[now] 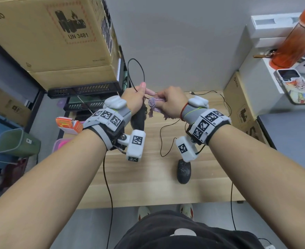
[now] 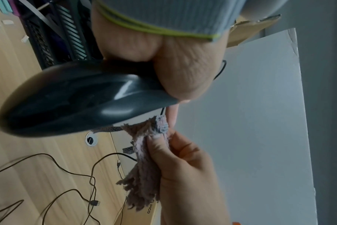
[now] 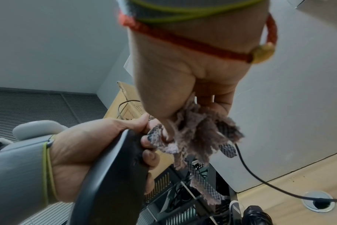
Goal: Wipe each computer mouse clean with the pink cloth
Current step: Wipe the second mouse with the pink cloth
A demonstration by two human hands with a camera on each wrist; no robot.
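Left hand: gripping a black mouse above the table, thumb and curled fingers wrapping its front end; index finger is pointing out toward the cloth.
Held mouse: hanging tail-down below the left hand, well clear of the table; its cable is looping up past the thumb.
Cloth: pink, bunched, frayed at the edges, sitting between the two hands and touching the left index finger next to the mouse's front end, where the cable leaves it.
Right hand: pinching the cloth, thumb and fingers pressing together on the fold; the rest of the cloth is hanging down from the palm. A red bracelet is sitting on the wrist.
Second mouse: black, speckled with pale dust, lying flat on the table below the right wrist, well apart from both hands.
Loose cables: trailing across the table between the hands and the second mouse.
Surroundings, left: cardboard box stacked over black trays.
Surroundings, right: orange bottle and phone sitting on a white unit.
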